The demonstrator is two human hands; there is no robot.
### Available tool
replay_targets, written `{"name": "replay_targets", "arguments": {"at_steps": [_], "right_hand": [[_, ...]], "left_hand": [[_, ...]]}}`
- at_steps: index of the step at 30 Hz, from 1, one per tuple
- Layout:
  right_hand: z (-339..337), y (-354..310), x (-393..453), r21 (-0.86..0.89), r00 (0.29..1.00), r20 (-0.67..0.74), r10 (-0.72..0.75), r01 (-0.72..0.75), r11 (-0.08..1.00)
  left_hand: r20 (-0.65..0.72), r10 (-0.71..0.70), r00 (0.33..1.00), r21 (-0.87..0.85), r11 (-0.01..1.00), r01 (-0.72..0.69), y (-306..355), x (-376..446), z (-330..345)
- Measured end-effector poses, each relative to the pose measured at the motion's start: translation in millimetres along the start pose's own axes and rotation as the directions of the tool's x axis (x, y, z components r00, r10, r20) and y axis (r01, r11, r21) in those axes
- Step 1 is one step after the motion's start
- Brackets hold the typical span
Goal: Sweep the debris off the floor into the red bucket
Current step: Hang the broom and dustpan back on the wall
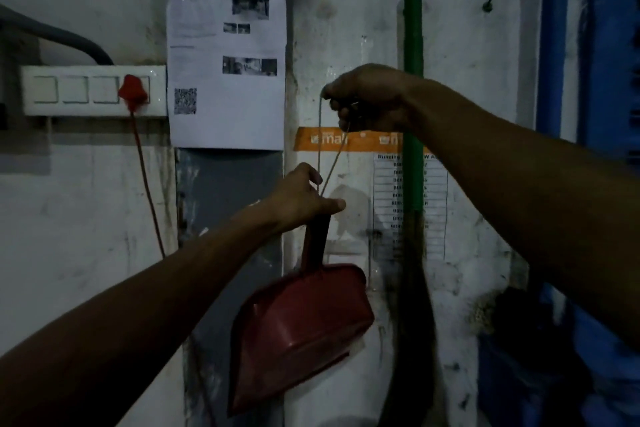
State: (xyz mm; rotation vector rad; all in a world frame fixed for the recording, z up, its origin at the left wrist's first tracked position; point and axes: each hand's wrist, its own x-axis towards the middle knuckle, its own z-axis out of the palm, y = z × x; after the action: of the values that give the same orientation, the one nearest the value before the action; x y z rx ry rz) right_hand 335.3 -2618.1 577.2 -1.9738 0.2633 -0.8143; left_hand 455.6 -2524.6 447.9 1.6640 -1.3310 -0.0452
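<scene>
A red dustpan (298, 329) hangs pan-down in front of a white wall, its handle pointing up. My left hand (304, 198) grips the top of that handle. A thin string loop (329, 156) runs from the handle up to my right hand (370, 97), which pinches its upper end near the wall. A broom with a green handle (414, 45) and dark bristles (412, 305) hangs just right of the dustpan. No bucket or floor debris is in view.
A white switch panel (93, 90) with a red plug (133, 90) and its cord sits at the left. Printed papers (227, 59) and an orange strip (346, 140) are stuck on the wall. A hook (489, 3) sticks out at upper right. Blue objects (595, 340) stand at the right.
</scene>
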Motion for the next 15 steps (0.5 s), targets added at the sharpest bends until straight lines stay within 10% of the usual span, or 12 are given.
{"name": "replay_targets", "arguments": {"at_steps": [7,15], "right_hand": [[17.8,48.9,-14.9,-0.203,0.989,0.116,0.091,-0.067,0.977],[-17.0,52.2,-35.3,-0.189,0.996,-0.012,0.084,-0.084,0.978]], "left_hand": [[0.014,-0.052,0.999,-0.354,0.934,0.054,-1.0,-11.7,-5.4],[-0.058,-0.052,0.997,-0.356,0.934,0.028,17.0,-1.4,-5.2]]}}
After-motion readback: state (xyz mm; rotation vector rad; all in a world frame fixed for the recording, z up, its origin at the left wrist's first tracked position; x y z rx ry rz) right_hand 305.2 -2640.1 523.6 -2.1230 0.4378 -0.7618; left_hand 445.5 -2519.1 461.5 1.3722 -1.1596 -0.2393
